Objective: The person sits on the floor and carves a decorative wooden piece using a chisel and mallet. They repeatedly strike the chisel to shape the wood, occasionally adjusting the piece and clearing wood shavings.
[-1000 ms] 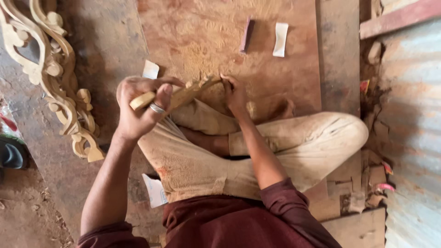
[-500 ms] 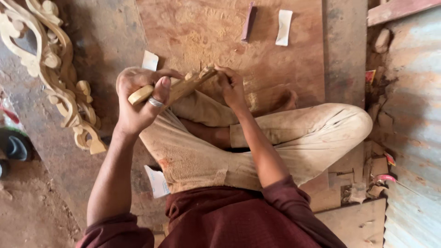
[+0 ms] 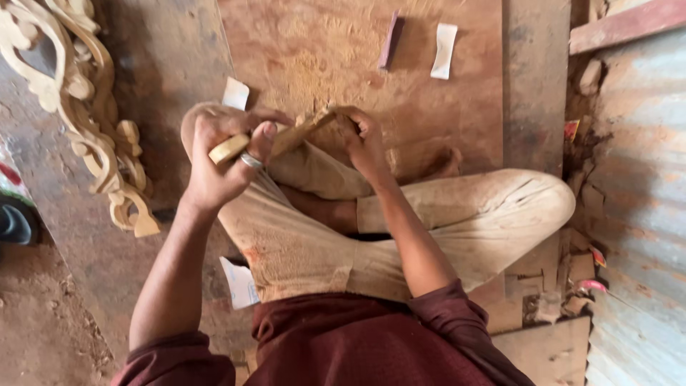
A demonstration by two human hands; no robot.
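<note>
I saw my left hand (image 3: 225,161) clenched round a chisel (image 3: 275,139) handle, my right hand (image 3: 364,143) pinching its tip, steadying it over my knee.

Red and yellow wrapper (image 3: 573,129) well to the right of the grip, up against the metal wall. Another red and yellow scrap (image 3: 597,256) lower right, far from the hands, and a pink one (image 3: 587,285) just below it. At the far left edge, part of a red, white and green package (image 3: 13,180).
</note>
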